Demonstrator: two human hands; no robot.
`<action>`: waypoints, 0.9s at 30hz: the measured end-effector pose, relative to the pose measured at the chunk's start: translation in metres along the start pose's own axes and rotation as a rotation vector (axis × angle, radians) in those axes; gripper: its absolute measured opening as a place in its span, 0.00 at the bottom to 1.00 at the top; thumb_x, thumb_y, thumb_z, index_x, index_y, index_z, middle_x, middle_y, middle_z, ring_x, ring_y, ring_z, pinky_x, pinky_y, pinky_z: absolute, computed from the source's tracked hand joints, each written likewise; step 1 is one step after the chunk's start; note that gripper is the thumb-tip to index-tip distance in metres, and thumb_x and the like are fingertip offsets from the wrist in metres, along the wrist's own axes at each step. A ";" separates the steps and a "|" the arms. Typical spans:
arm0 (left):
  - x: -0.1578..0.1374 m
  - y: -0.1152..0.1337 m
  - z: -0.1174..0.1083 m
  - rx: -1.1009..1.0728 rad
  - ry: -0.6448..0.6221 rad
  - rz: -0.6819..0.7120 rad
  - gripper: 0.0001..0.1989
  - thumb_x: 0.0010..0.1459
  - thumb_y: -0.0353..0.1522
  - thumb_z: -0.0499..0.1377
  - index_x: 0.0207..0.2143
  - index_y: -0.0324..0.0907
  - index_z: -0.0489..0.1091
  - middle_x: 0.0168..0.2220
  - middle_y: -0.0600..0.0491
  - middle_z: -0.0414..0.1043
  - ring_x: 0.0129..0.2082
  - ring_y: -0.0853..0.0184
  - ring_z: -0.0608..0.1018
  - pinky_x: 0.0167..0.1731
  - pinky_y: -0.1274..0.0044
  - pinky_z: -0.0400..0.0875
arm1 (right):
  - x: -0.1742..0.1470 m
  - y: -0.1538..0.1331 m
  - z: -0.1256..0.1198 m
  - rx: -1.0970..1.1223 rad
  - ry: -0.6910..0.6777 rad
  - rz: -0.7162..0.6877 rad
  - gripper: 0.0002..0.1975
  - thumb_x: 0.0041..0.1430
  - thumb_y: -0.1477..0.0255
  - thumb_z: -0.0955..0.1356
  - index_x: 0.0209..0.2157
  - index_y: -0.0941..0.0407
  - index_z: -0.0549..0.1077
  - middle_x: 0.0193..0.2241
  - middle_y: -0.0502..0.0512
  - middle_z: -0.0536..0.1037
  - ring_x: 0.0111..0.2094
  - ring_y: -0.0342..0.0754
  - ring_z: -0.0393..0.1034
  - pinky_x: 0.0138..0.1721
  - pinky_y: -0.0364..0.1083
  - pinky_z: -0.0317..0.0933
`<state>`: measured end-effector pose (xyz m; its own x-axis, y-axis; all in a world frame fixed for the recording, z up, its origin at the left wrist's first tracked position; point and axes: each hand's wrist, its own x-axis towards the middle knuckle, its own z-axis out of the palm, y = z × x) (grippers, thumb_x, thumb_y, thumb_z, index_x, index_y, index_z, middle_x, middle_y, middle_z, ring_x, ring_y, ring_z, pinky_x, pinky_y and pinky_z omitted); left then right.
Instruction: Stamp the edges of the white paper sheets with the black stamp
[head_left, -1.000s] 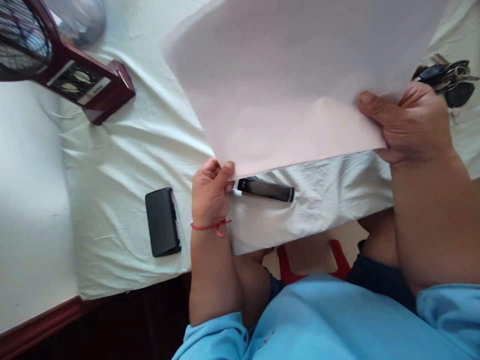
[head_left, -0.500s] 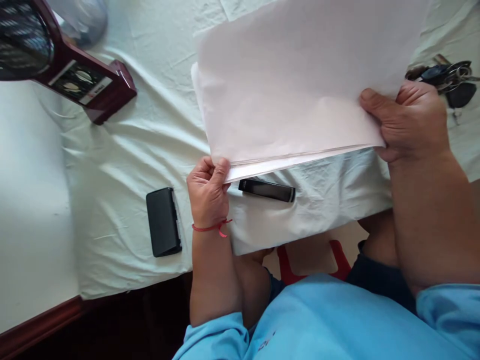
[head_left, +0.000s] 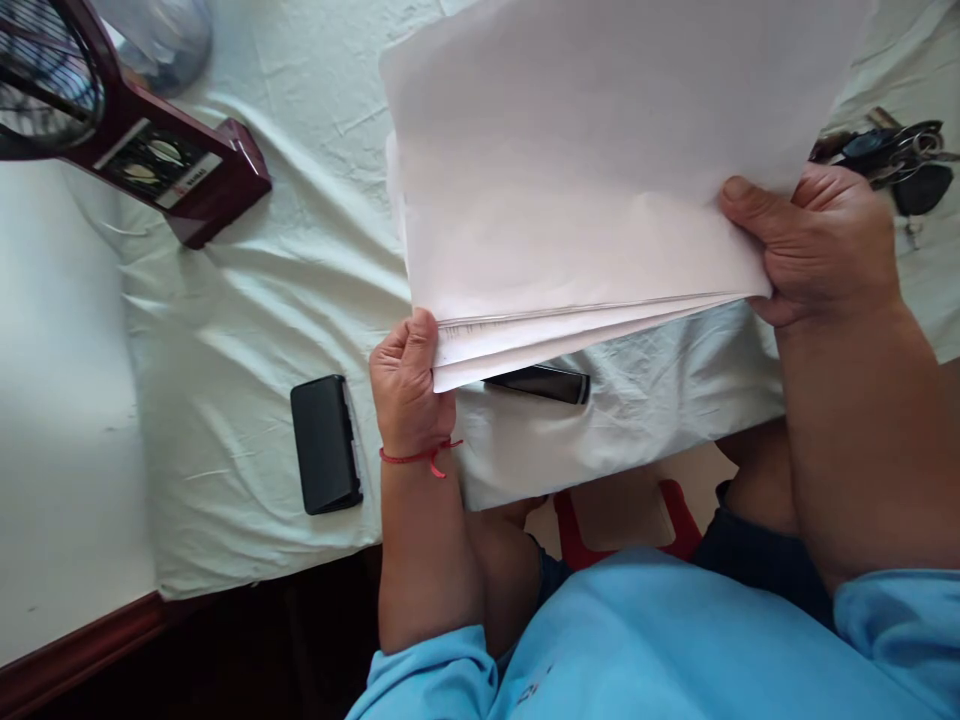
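Between my two hands a stack of white paper sheets is held above the table. My left hand, with a red string at its wrist, pinches the near left corner, thumb on top. My right hand grips the right edge, its thumb pressed flat on the top sheet and its other fingers hidden beneath. Along the near edge the sheets are fanned apart on the left, and faint print shows on a lower one. Under that edge lies a black stapler-like object, partly covered by the paper.
A black rectangular case lies left of my left hand on the pale tablecloth. A dark red stand with a round grille and a clear plastic container are at the upper left. Keys lie beyond my right hand.
My left hand has shifted slightly left, and the sheets' near edges have spread wider apart there. The lower sheets now cover more of the black object. My right hand has stayed put.
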<state>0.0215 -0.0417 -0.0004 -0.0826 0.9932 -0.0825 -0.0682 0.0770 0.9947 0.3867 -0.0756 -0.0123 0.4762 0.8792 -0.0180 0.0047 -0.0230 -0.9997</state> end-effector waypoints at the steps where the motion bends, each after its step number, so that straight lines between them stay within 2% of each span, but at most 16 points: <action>1: 0.000 0.000 0.001 -0.017 -0.015 -0.003 0.25 0.61 0.57 0.80 0.37 0.47 0.82 0.41 0.49 0.86 0.46 0.56 0.88 0.46 0.65 0.86 | -0.001 0.000 0.001 0.014 -0.004 -0.005 0.30 0.46 0.45 0.88 0.46 0.46 0.92 0.58 0.50 0.92 0.64 0.62 0.88 0.58 0.58 0.86; 3: 0.000 0.000 0.001 -0.027 -0.055 -0.013 0.27 0.66 0.61 0.74 0.42 0.47 0.83 0.50 0.45 0.89 0.59 0.50 0.89 0.54 0.61 0.88 | -0.002 0.000 0.003 0.041 -0.015 -0.005 0.31 0.44 0.46 0.89 0.46 0.48 0.92 0.55 0.52 0.93 0.60 0.60 0.90 0.59 0.59 0.87; 4: 0.001 0.000 0.001 -0.021 -0.059 -0.016 0.29 0.66 0.63 0.73 0.42 0.47 0.83 0.51 0.45 0.89 0.62 0.48 0.88 0.56 0.60 0.89 | -0.003 -0.001 0.004 0.047 -0.022 0.001 0.31 0.44 0.46 0.89 0.45 0.49 0.92 0.54 0.52 0.93 0.57 0.59 0.91 0.59 0.59 0.87; 6: 0.001 -0.001 0.000 -0.012 -0.019 -0.012 0.30 0.61 0.63 0.77 0.39 0.47 0.81 0.45 0.48 0.89 0.58 0.50 0.90 0.57 0.61 0.90 | -0.005 -0.001 0.006 0.050 -0.041 0.014 0.31 0.44 0.47 0.89 0.44 0.52 0.92 0.50 0.51 0.94 0.53 0.57 0.92 0.58 0.58 0.88; 8: 0.002 -0.003 0.000 -0.044 0.042 0.000 0.28 0.54 0.55 0.85 0.34 0.46 0.79 0.36 0.53 0.86 0.48 0.55 0.91 0.56 0.65 0.90 | -0.007 -0.002 0.007 0.055 -0.059 0.013 0.31 0.45 0.47 0.89 0.44 0.53 0.91 0.49 0.50 0.94 0.51 0.55 0.92 0.58 0.57 0.88; 9: 0.001 -0.004 0.000 -0.073 0.065 0.005 0.27 0.52 0.51 0.87 0.32 0.45 0.79 0.34 0.55 0.84 0.44 0.59 0.91 0.56 0.67 0.90 | -0.008 -0.002 0.007 0.057 -0.074 0.009 0.30 0.47 0.48 0.89 0.44 0.53 0.91 0.49 0.49 0.94 0.51 0.55 0.92 0.58 0.57 0.88; 11: 0.001 -0.005 0.002 -0.135 0.089 0.016 0.23 0.55 0.47 0.87 0.33 0.45 0.81 0.34 0.57 0.85 0.40 0.63 0.90 0.57 0.69 0.90 | -0.009 -0.003 0.008 0.063 -0.108 0.006 0.29 0.50 0.48 0.88 0.46 0.54 0.90 0.50 0.49 0.94 0.53 0.55 0.92 0.60 0.58 0.88; 14: -0.001 -0.005 0.004 -0.202 0.094 0.028 0.18 0.63 0.47 0.83 0.39 0.45 0.87 0.41 0.54 0.89 0.46 0.62 0.91 0.58 0.69 0.90 | -0.009 -0.002 0.008 0.078 -0.146 0.003 0.27 0.54 0.50 0.88 0.46 0.54 0.90 0.49 0.49 0.94 0.54 0.57 0.92 0.62 0.59 0.88; 16: -0.001 -0.005 0.004 -0.228 0.071 0.015 0.17 0.64 0.47 0.83 0.42 0.45 0.88 0.42 0.52 0.91 0.48 0.61 0.92 0.59 0.69 0.90 | -0.008 0.001 0.006 0.083 -0.154 -0.009 0.26 0.55 0.50 0.87 0.47 0.53 0.91 0.50 0.48 0.94 0.55 0.58 0.91 0.62 0.60 0.87; 18: 0.000 -0.005 0.002 -0.224 0.022 -0.008 0.18 0.60 0.45 0.85 0.40 0.44 0.88 0.42 0.52 0.91 0.45 0.61 0.92 0.59 0.68 0.90 | -0.005 0.004 0.003 0.078 -0.152 -0.019 0.26 0.55 0.50 0.87 0.47 0.53 0.91 0.51 0.48 0.93 0.57 0.59 0.91 0.63 0.62 0.87; 21: 0.001 -0.007 -0.002 -0.160 -0.018 0.011 0.23 0.50 0.45 0.90 0.39 0.44 0.87 0.40 0.54 0.91 0.40 0.62 0.91 0.54 0.69 0.91 | -0.003 0.007 0.000 0.061 -0.147 -0.026 0.26 0.57 0.50 0.87 0.49 0.53 0.90 0.57 0.50 0.92 0.63 0.65 0.88 0.65 0.66 0.86; 24: 0.003 -0.010 -0.005 -0.102 0.016 0.048 0.27 0.50 0.52 0.89 0.40 0.45 0.87 0.42 0.53 0.91 0.41 0.62 0.91 0.52 0.69 0.92 | -0.004 0.007 0.000 0.043 -0.161 -0.036 0.26 0.60 0.50 0.85 0.51 0.53 0.90 0.62 0.51 0.90 0.68 0.68 0.84 0.66 0.67 0.85; 27: 0.003 -0.012 -0.003 -0.072 0.051 0.069 0.29 0.51 0.55 0.88 0.40 0.44 0.87 0.41 0.53 0.90 0.43 0.59 0.92 0.53 0.66 0.92 | -0.006 0.006 0.002 0.036 -0.157 -0.043 0.26 0.59 0.50 0.85 0.50 0.52 0.91 0.60 0.50 0.91 0.66 0.66 0.86 0.65 0.65 0.86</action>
<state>0.0186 -0.0397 -0.0129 -0.1400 0.9900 -0.0193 -0.1316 0.0007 0.9913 0.3826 -0.0799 -0.0178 0.3326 0.9427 0.0259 -0.0106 0.0312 -0.9995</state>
